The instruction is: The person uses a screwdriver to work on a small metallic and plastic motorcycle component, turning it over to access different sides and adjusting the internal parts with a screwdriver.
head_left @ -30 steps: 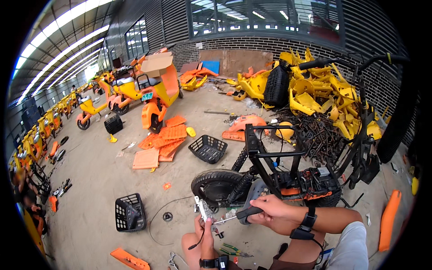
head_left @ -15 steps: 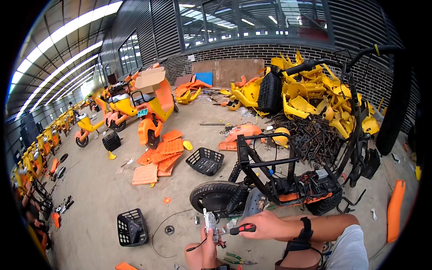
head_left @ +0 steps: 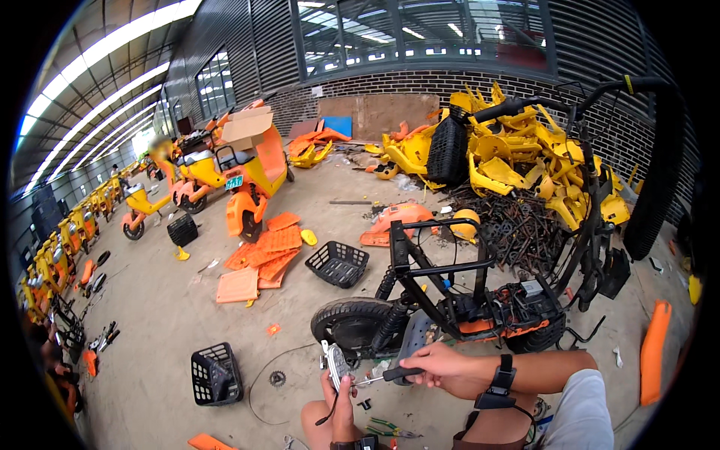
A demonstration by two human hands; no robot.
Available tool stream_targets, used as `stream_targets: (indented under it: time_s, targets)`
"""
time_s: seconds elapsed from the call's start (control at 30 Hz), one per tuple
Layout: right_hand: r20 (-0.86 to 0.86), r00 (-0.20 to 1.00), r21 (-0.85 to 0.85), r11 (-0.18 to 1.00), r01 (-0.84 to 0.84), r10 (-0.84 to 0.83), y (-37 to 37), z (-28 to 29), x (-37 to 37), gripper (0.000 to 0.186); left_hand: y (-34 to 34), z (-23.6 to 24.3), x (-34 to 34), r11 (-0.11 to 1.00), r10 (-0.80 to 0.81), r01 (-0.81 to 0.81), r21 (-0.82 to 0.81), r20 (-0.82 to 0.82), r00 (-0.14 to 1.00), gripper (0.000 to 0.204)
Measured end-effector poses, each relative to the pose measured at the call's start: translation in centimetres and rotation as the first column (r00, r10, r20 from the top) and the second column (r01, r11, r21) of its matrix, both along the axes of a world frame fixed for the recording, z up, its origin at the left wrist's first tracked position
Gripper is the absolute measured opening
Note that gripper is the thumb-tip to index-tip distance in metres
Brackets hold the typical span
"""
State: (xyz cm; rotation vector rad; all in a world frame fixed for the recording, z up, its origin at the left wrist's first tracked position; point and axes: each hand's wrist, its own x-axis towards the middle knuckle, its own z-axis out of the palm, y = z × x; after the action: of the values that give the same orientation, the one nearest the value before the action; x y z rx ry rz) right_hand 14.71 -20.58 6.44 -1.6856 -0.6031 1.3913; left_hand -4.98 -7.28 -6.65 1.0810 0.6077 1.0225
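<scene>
My left hand (head_left: 343, 411) is closed around a clear-and-silver lamp unit (head_left: 337, 361), held upright above the floor, with a short dark wire hanging down by the hand. My right hand (head_left: 444, 369) grips a screwdriver (head_left: 397, 373) by its dark handle. Its metal shaft points left at the lower part of the lamp; whether the tip touches it I cannot tell. On the floor below lie a small black part (head_left: 364, 404) and green-handled pliers (head_left: 393, 430). Just beyond my hands stands a stripped black scooter frame (head_left: 442, 300) with its rear wheel (head_left: 341, 328).
Black baskets (head_left: 217, 375) (head_left: 337, 264) stand on the floor to the left and ahead. Orange panels (head_left: 262, 255) are stacked near parked scooters (head_left: 251, 184). Yellow body panels (head_left: 499, 169) and dark metal parts (head_left: 514, 232) form heaps by the wall. An orange strip (head_left: 655, 352) lies at right.
My right hand has moved slightly right and up, and the screwdriver now slopes more, its tip lower. The lamp has shifted a little left in view and tilts more.
</scene>
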Motion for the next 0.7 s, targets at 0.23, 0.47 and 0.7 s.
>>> stream_targets:
  time_s: [0.23,0.47,0.7]
  targets:
    - [0.787,0.587,0.139,0.873,-0.466,0.188,-0.6,2.7,-4.4,0.032,0.3,-2.1,-1.6,0.977,-0.087,0.043,-0.208,-0.204,0.975,0.051]
    - [0.495,0.861,0.166,0.96,-0.228,0.119,0.0,1.7,-4.5,0.028,1.0,-2.4,-0.1,0.98,-0.162,0.136,-0.143,-0.194,0.967,0.057]
    - [-0.124,0.992,-0.057,0.998,-0.014,0.007,0.5,1.0,-1.4,0.032,0.9,-1.4,0.3,0.994,-0.005,0.017,0.11,-0.106,0.994,0.055]
